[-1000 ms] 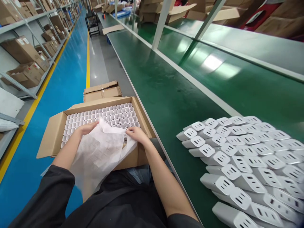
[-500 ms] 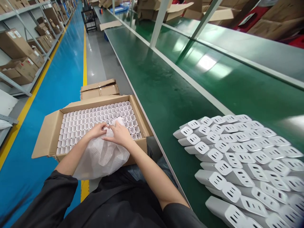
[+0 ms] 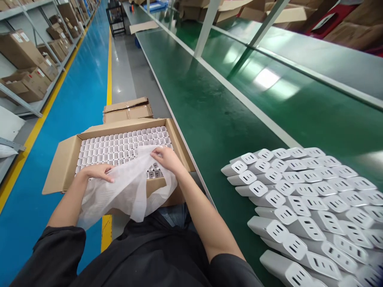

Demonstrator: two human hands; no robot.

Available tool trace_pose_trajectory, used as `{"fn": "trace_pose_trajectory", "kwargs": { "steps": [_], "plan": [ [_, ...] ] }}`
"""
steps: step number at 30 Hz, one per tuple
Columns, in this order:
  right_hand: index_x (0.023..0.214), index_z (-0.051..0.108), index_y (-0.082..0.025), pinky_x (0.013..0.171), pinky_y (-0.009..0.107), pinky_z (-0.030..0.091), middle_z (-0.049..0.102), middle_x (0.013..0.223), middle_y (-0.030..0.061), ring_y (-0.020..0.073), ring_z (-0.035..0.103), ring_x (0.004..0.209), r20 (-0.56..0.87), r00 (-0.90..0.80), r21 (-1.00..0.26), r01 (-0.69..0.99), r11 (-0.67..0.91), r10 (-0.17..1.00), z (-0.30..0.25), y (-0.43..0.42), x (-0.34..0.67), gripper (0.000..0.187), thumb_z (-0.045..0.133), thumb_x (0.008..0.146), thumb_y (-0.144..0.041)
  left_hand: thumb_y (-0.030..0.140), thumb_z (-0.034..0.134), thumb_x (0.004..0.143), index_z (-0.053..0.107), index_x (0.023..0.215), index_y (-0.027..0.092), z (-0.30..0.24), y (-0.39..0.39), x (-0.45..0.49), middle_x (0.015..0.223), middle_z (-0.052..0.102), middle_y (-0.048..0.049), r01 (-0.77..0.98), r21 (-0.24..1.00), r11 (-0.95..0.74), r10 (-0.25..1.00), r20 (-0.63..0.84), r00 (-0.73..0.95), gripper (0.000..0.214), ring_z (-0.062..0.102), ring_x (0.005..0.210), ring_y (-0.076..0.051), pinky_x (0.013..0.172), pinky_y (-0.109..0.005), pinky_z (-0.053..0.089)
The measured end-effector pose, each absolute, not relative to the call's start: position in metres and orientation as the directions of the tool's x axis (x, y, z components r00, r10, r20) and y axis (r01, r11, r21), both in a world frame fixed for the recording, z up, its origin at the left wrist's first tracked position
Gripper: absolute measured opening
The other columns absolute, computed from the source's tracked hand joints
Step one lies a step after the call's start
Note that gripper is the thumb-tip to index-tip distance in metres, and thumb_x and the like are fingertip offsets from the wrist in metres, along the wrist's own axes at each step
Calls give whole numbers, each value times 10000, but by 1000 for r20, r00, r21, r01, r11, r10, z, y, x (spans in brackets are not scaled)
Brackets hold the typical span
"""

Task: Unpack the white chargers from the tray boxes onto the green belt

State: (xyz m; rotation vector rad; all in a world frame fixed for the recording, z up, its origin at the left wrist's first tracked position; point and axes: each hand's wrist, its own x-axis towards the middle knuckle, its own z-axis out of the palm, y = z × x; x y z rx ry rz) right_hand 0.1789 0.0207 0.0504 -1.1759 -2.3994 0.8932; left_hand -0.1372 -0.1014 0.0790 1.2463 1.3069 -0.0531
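Note:
An open cardboard box (image 3: 64,161) on my lap holds several rows of white adapters (image 3: 119,145) standing on end. A thin white foam sheet (image 3: 128,187) drapes over the box's near edge. My left hand (image 3: 95,172) pinches the sheet's left part near the box's front left. My right hand (image 3: 167,158) grips the sheet's upper right edge above the adapters. The sheet stretches between the two hands and hides the nearest rows.
A green conveyor table (image 3: 209,115) runs along my right, with several white adapters (image 3: 302,199) laid in rows on it. A closed cardboard box (image 3: 127,109) sits on the floor beyond mine. Shelves with cartons (image 3: 26,59) line the blue aisle at left.
Half a second ago both hands were bunched together on the crumpled sheet; now they have pulled apart, left hand to the left, right hand to the right, spreading the sheet out.

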Motion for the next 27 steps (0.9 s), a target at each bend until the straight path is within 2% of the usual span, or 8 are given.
{"fn": "trace_pose_trajectory", "kwargs": {
  "steps": [3,6,8,11,14,19,23,27],
  "plan": [
    [973,730,-191,860,275,473,720,1060,70,189,656,976,-59,-499,-553,737,388,864,50,37,194,194,572,935,-296,576,755,664,653,1127,249,79,-114,-162,1167,685,-25,682,576,451,580,-770,266,575,629,1107,-273,886,-292,518],
    [996,728,-180,829,312,485,696,1124,104,236,648,1008,-114,-403,-461,831,311,908,50,49,208,229,535,937,-289,599,768,619,688,1082,254,77,-125,-197,1239,670,-31,750,447,487,646,-763,36,583,602,1178,-287,919,-278,510],
    [989,730,-188,801,319,490,683,1152,106,250,644,1016,-149,-364,-397,874,282,919,50,54,212,234,524,931,-282,635,766,580,708,1037,252,75,-130,-218,1225,682,-41,719,406,564,672,-732,-114,599,614,1166,-296,879,-272,531],
    [985,734,-208,785,307,492,690,1147,91,249,638,1031,-188,-365,-337,896,290,912,49,59,207,224,528,918,-265,678,750,538,709,992,231,70,-129,-239,1110,722,-60,562,452,693,696,-624,-356,639,673,1030,-290,770,-283,567],
    [1022,734,-222,811,303,491,694,1161,89,245,639,1044,-211,-384,-293,902,316,899,44,69,196,234,529,913,-243,616,785,507,679,984,204,58,-118,-248,1034,724,-61,490,498,716,698,-499,-513,639,681,945,-272,706,-282,564],
    [1130,708,-199,857,331,485,658,1239,132,265,643,1069,-201,-383,-230,913,337,902,32,90,179,325,439,948,-210,432,808,474,660,875,185,33,-96,-255,874,694,-39,528,511,678,733,-420,-535,494,653,785,-213,618,-258,526],
    [1170,685,-211,857,335,482,641,1270,130,267,638,1077,-172,-387,-196,915,353,906,24,104,170,369,374,971,-211,404,733,570,654,908,183,20,-92,-265,833,682,-34,549,523,652,753,-361,-550,411,634,746,-175,630,-244,523],
    [1158,679,-187,858,332,471,645,1251,145,271,635,1074,-153,-387,-163,917,364,909,21,115,160,383,342,977,-201,384,668,653,647,958,178,14,-90,-276,836,673,-43,595,442,671,730,-254,-634,369,631,780,-198,642,-255,487]
  ]
}}
